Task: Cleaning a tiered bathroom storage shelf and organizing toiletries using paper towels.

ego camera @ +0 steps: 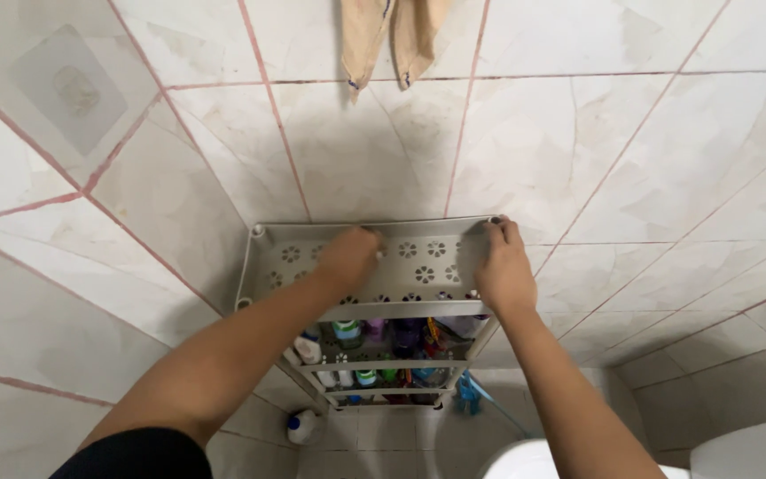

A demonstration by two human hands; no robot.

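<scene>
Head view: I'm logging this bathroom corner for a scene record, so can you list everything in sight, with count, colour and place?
Shelf rack: one, pale grey plastic with flower-shaped cut-outs, several tiers, standing against the tiled wall.
Bottles and containers: many, mixed white, green, purple and blue, on the lower tiers; exact count cannot be told.
White bottle: one, blue cap, on the floor left of the rack.
Blue item: one, by the rack's lower right; kind unclear.
Cloth: tan, hanging at the top of the wall.
Adhesive patch: one, clear, on the upper left tile.
Toilet: white, bottom right.
Left hand: resting on the top shelf.
Right hand: fingers on the top shelf's back right corner.
</scene>
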